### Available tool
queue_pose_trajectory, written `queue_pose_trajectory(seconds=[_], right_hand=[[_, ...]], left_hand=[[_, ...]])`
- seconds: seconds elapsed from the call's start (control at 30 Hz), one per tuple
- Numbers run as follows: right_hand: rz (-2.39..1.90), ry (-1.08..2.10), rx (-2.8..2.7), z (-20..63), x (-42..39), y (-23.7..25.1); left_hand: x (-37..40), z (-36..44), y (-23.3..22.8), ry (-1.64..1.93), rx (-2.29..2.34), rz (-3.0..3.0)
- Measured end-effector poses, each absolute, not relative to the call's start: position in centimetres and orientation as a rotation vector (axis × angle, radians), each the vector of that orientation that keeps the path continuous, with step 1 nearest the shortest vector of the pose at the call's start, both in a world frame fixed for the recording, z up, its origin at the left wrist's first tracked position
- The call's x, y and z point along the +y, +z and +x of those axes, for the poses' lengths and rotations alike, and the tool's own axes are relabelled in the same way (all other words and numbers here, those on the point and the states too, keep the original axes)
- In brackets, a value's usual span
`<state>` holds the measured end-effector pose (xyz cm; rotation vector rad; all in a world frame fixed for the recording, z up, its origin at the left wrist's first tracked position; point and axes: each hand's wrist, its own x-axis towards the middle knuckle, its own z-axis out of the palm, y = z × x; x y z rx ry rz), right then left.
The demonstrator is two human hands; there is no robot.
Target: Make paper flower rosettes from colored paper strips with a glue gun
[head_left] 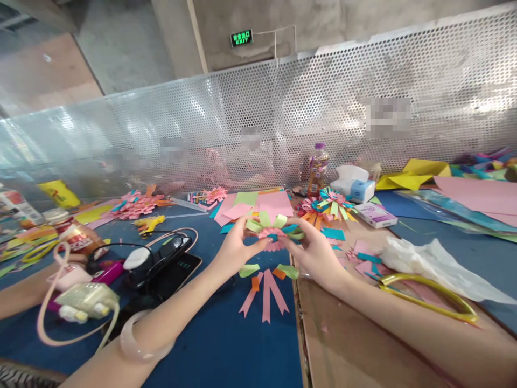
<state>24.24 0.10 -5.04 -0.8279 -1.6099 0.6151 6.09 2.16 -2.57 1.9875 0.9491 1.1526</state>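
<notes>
The paper flower (275,234) is held up in front of the person, above the counter (226,345), near where the blue surface meets a brown one. The left hand (241,243) and right hand (317,250) grip it from opposite sides, thumbs on the near side and the other fingers curled round its edges. It should be very light, springy in its loops and easy to crease; a gentle pinch near the layered middle looks safer than squeezing the loops, and the paper is unlikely to slip.

Below it are pink strips (266,296) with notched ends, along with green and orange pieces; whether they join the flower or lie apart is hard to tell. The fingers hide the flower's sides, and its underside does not show.

Beyond lies a stack of coloured paper (275,203), with a bottle (318,171) and a multicoloured flower (337,206) to its right. To the left sit a phone (188,270) and a socket block (89,300). Another person's arm (24,293) enters there, its hand mostly hidden. On the far right, a yellow loop (434,293) is partly covered by the right forearm.
</notes>
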Motion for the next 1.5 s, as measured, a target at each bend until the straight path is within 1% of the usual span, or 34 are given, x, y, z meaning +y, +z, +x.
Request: queue_pose_trajectory(seconds=[0.1,0.23,0.43,0.63,0.73,0.9,1.37,1.5], right_hand=[[-0.850,0.848,-1.458,24.1,0.5,-5.3],[-0.885,1.059,-1.312,24.0,0.6,-5.2],[-0.892,1.200,-1.187,23.9,0.5,-5.2],[-0.783,1.342,-1.088,23.9,0.5,-5.1],[-0.810,1.344,-1.150,23.9,0.6,-5.4],[-0.940,1.246,-1.251,24.0,0.7,-5.7],[-1.061,1.122,-1.340,23.9,0.6,-5.6],[-1.050,1.136,-1.348,23.8,0.7,-5.6]], left_hand=[[2.1,6.3,-2.4,1.153,0.966,1.827],[1.5,6.6,-1.9,1.133,1.016,1.712],[1.3,6.7,-2.2,1.167,1.024,1.627],[1.8,6.2,-3.2,1.149,1.058,1.493],[1.8,6.1,-3.3,1.123,1.075,1.466],[1.3,6.4,-2.8,1.068,1.048,1.470],[1.2,6.5,-2.8,1.035,1.158,1.513],[1.2,6.5,-2.6,1.014,1.146,1.530]])
